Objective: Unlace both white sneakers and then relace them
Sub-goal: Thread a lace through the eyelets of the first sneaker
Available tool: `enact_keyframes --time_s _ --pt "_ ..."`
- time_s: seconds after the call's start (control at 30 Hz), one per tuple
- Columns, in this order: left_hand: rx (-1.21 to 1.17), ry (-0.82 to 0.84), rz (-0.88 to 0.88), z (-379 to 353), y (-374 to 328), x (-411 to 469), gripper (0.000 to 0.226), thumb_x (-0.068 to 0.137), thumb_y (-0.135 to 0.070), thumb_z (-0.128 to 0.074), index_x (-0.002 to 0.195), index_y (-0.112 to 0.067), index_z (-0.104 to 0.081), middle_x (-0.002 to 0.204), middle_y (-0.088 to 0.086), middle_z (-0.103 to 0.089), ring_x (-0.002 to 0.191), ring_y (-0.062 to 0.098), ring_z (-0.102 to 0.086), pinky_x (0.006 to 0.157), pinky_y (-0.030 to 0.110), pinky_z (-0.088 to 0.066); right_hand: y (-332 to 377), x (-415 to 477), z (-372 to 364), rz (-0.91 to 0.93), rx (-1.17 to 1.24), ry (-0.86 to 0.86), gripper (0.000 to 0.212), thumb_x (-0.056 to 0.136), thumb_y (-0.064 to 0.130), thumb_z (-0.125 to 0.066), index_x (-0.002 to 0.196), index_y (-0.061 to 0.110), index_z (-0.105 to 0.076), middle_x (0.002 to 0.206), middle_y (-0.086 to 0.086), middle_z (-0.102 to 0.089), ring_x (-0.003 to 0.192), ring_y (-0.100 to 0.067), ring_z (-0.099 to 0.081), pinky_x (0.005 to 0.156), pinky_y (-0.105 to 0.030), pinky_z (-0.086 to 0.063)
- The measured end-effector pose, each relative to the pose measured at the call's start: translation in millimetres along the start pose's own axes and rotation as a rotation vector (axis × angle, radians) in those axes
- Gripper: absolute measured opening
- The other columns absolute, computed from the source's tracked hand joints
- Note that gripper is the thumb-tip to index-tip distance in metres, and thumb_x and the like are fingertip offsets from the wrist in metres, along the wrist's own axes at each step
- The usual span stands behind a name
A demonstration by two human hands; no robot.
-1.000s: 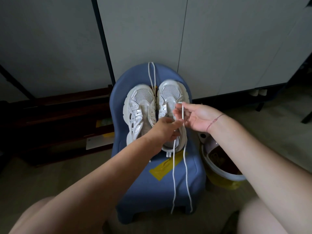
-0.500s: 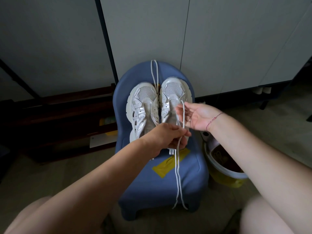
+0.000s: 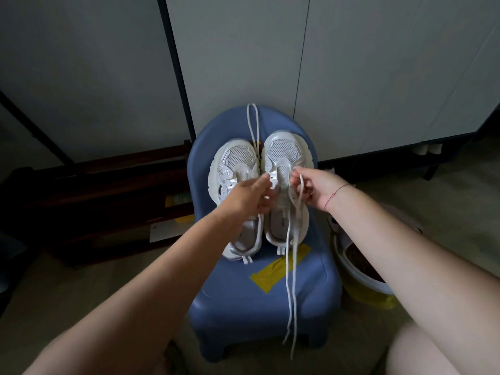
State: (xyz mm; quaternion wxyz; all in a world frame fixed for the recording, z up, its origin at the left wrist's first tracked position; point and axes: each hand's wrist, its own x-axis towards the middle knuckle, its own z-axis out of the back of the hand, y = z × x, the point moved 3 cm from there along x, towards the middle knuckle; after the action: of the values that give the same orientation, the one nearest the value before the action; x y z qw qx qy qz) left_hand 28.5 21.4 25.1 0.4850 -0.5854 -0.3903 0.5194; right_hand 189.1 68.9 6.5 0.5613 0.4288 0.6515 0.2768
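1. Centrally, a low blue chair (image 3: 243, 299) stands on a pale floor (image 3: 460, 198), its back against grey-white panels (image 3: 243, 50) split by a dark post (image 3: 176, 71).
2. Both white sneakers lie side by side at the seat's back edge, toes against the backrest: the left-side sneaker (image 3: 238, 158) and the right-side sneaker (image 3: 284, 150).
3. The right hand (image 3: 311, 188) curls its fingers round a lace (image 3: 295, 280) above the right-side sneaker; both strands hang past the seat's front edge.
4. The left hand (image 3: 249, 193) reaches to that sneaker's inner eyelets; I cannot tell whether it pinches anything.
5. A second lace (image 3: 256, 123) drapes over the backrest's top edge.
6. Yellow tape (image 3: 270, 274) sits near the seat's front right corner.
7. A bucket (image 3: 362, 293) stands right of the chair; a dark wooden shelf (image 3: 108, 185) runs left.
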Motion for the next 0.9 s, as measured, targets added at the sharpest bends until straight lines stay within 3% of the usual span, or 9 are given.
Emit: enact_keyframes --time_s 0.07,0.13,0.27,0.43,0.57,0.63,0.7,0.8,0.9 --pt "-0.054 -0.051 -0.019 5 -3 12 0.035 0.103 -0.032 -0.043 0.115 -0.003 -0.060 0.100 0.007 -0.065 0.090 0.021 -0.064 0.091 0.036 -0.052 1 7 1 0.043 -0.053 -0.053 0.029 0.091 0.031 -0.060 0.068 0.015 -0.059 0.047 0.006 -0.058 0.034 -0.004 -0.045 0.041 -0.015 -0.036" --pt "-0.050 -0.033 -0.062 3 -5 19 0.031 0.103 -0.032 -0.043 0.115 -0.008 -0.058 0.110 0.007 -0.064 0.100 0.023 -0.063 0.096 0.037 -0.052 3 13 2 0.106 -0.145 -0.114 0.030 0.091 0.031 -0.060 0.066 0.014 -0.058 0.043 0.007 -0.055 0.034 -0.005 -0.042 0.045 -0.018 -0.035" --pt "0.045 0.079 -0.099 -12 -8 25 0.041 0.102 -0.037 -0.042 0.130 -0.009 -0.053 0.120 0.003 -0.061 0.108 0.014 -0.060 0.099 0.030 -0.049 9 18 3 0.172 -0.157 -0.105 0.031 0.094 0.023 -0.055 0.066 0.011 -0.057 0.038 0.007 -0.050 0.029 -0.004 -0.041 0.035 -0.011 -0.032" --pt "0.035 0.102 -0.055 -22 -11 31 0.025 0.103 -0.035 -0.041 0.090 -0.021 -0.058 0.101 0.006 -0.055 0.102 0.021 -0.050 0.100 0.040 -0.044 13 20 9 0.156 -0.008 -0.056 0.033 0.096 0.022 -0.051 0.065 0.010 -0.054 0.044 0.004 -0.054 0.038 -0.005 -0.048 0.041 -0.015 -0.041" --pt "0.012 0.061 -0.050 -20 -8 37 0.044 0.102 -0.035 -0.043 0.132 -0.003 -0.052 0.117 0.007 -0.058 0.106 0.016 -0.057 0.103 0.035 -0.047 19 13 18 0.134 0.239 0.015 0.034 0.097 0.023 -0.046 0.065 0.013 -0.049 0.051 0.000 -0.060 0.048 -0.008 -0.056 0.053 -0.019 -0.045" --pt "0.014 0.060 -0.046 -20 -7 37 0.050 0.102 -0.035 -0.043 0.139 -0.002 -0.046 0.121 0.007 -0.057 0.110 0.016 -0.056 0.103 0.033 -0.046 27 8 25 0.153 0.338 0.004 0.033 0.096 0.025 -0.048 0.066 0.014 -0.049 0.054 0.000 -0.059 0.053 -0.010 -0.057 0.056 -0.020 -0.044" --pt "0.015 0.062 -0.051 -20 -7 36 0.045 0.102 -0.036 -0.043 0.134 -0.005 -0.051 0.120 0.007 -0.057 0.109 0.017 -0.056 0.103 0.033 -0.046 33 5 31 0.146 0.428 -0.004 0.031 0.095 0.027 -0.051 0.067 0.015 -0.050 0.063 0.000 -0.058 0.057 -0.010 -0.058 0.056 -0.019 -0.046" --pt "0.025 0.053 -0.097 -24 -10 31 0.023 0.103 -0.034 -0.042 0.097 -0.019 -0.058 0.104 0.007 -0.056 0.095 0.018 -0.054 0.090 0.031 -0.047 33 1 30 0.038 0.455 0.027 0.031 0.095 0.030 -0.051 0.069 0.014 -0.054 0.070 -0.002 -0.058 0.060 -0.012 -0.060 0.055 -0.019 -0.051" --pt "-0.015 0.054 -0.137 -33 -9 24 0.023 0.103 -0.030 -0.045 0.101 -0.014 -0.061 0.096 0.008 -0.065 0.089 0.018 -0.062 0.086 0.032 -0.052 27 -12 11 -0.096 0.495 0.166 0.033 0.098 0.025 -0.045 0.071 0.008 -0.053 0.072 -0.006 -0.057 0.061 -0.015 -0.057 0.055 -0.022 -0.052"
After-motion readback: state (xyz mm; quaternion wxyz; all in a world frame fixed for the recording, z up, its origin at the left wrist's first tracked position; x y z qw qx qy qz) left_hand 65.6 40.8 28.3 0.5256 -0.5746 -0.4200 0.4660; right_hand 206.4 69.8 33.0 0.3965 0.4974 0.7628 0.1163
